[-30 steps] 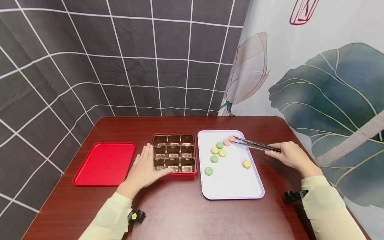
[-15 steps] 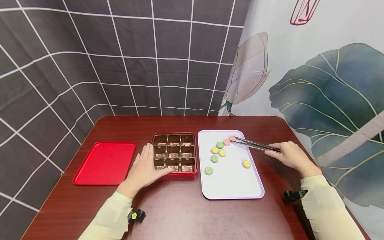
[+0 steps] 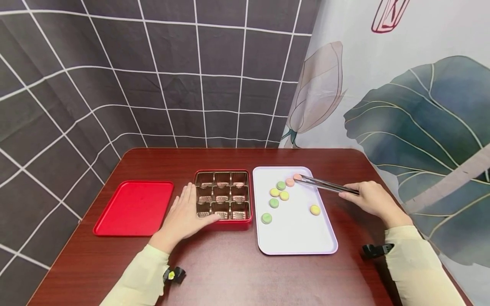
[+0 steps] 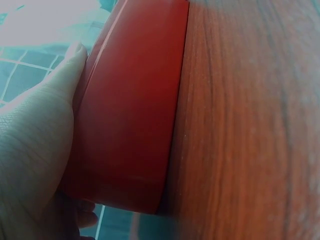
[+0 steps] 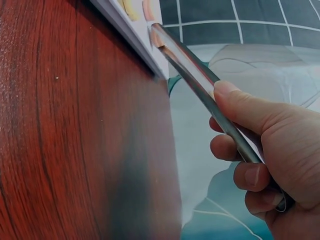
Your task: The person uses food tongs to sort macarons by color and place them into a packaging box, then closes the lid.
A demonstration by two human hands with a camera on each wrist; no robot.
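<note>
My right hand [image 3: 377, 203] grips a pair of metal tongs [image 3: 325, 184], fingers curled round the handle end. The tips of the tongs are at a pink macaron [image 3: 297, 177] near the far right corner of a white tray [image 3: 294, 236]; in the right wrist view, they lie either side of the macaron [image 5: 157, 38]. A second pink macaron [image 3: 289, 182] sits just left of it. With fingers extended, my left hand [image 3: 181, 219] rests along the left side of a red box [image 3: 229, 225], thumb over its front rim. The box holds a gold divided insert [image 3: 230, 199].
Green macarons [image 3: 266, 218] and yellow macarons [image 3: 315, 210] lie scattered on the tray. A red lid [image 3: 134, 208] lies flat on the wooden table [image 3: 229, 272], left of the box. Behind the table hangs a dark grid-patterned cloth [image 3: 172, 85].
The arms of the tongs have drawn a little closer together at the pink macaron. My left hand and the box stay where they were.
</note>
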